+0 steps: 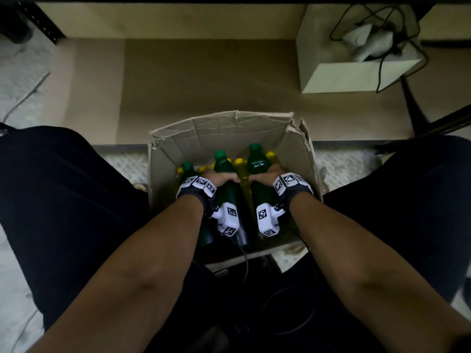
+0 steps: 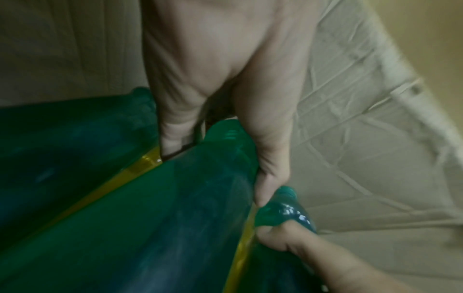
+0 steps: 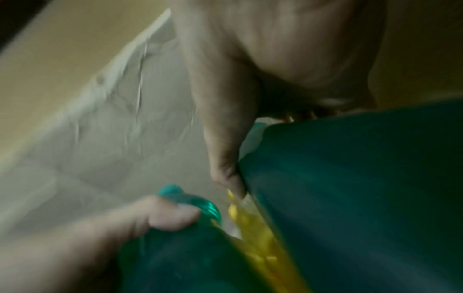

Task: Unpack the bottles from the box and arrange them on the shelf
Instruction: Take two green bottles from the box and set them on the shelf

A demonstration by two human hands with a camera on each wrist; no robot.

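An open cardboard box (image 1: 224,131) sits on the floor between my knees. It holds green bottles and several yellow bottles (image 1: 239,163). My left hand (image 1: 220,178) grips the middle green bottle (image 1: 224,166) around its upper body. My right hand (image 1: 265,175) grips the right green bottle (image 1: 257,161) the same way. A third green bottle (image 1: 188,169) stands at the box's left side. The left wrist view has my left hand (image 2: 240,123) wrapped on its green bottle (image 2: 155,218), with the other hand (image 2: 313,255) below right. In the blurred right wrist view my right hand (image 3: 250,99) holds its green bottle (image 3: 363,188).
The tan bottom shelf board (image 1: 204,80) lies ahead of the box. A white box (image 1: 356,59) with a power adapter and black cables stands on it at the right. A black shelf post (image 1: 40,24) is at far left. My dark-clothed legs flank the box.
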